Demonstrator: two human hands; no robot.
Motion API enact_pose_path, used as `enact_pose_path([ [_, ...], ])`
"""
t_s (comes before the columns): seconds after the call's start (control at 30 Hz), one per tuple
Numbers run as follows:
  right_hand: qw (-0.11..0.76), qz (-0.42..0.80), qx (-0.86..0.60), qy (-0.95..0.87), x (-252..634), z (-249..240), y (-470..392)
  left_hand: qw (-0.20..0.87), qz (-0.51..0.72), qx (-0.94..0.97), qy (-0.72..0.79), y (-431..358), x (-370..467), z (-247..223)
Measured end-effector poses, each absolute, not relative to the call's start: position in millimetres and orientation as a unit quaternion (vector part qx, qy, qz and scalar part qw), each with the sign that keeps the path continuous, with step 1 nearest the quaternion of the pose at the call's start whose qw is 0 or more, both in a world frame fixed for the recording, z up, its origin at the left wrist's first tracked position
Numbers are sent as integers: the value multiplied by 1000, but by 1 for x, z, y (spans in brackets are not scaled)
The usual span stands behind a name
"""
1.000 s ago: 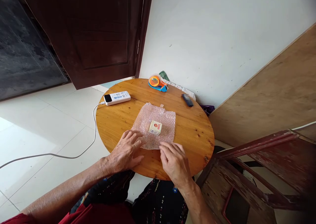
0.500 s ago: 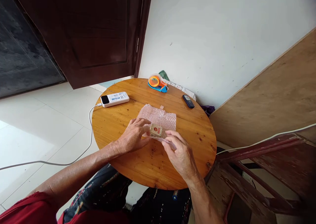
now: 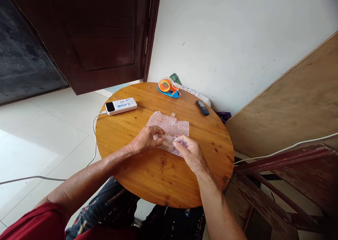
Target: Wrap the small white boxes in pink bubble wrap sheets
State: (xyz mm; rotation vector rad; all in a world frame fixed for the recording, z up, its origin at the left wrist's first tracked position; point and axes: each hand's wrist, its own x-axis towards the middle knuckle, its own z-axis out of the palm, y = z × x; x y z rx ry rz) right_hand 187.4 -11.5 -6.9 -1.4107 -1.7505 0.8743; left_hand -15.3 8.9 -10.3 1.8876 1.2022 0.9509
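A sheet of pinkish bubble wrap (image 3: 169,123) lies on the round wooden table, its near edge folded up over a small box (image 3: 168,141). Only a blurred outline of the box shows through the plastic. My left hand (image 3: 150,138) pinches the wrap at the box's left end, thumb and fingers closed together. On the other side, my right hand (image 3: 188,150) grips the folded wrap at the right end of the box, with crumpled plastic bunched under its fingers.
On the table (image 3: 126,130) stand a white power bank (image 3: 121,106) with a cable at the left, an orange and blue tape dispenser (image 3: 168,87) at the back, and a dark handheld device (image 3: 202,107) at the right. A white wall rises behind.
Both hands have brought the near edge of the bubble wrap up over the box, which was uncovered with its printed label showing. My left fingers have closed on the wrap.
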Motion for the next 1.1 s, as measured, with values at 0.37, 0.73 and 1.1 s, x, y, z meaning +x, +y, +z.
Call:
enact_pose_path([
  [0.37, 404, 320, -566, -643, 183, -19, -17, 377, 389, 706, 456, 12, -9, -16],
  [0.73, 454, 372, -559, -587, 186, -37, -15, 400, 361, 699, 470, 12, -11, -18],
  [1.1, 427, 171, -570, -681, 191, -41, -11, 394, 306, 735, 460, 26, -9, -11],
])
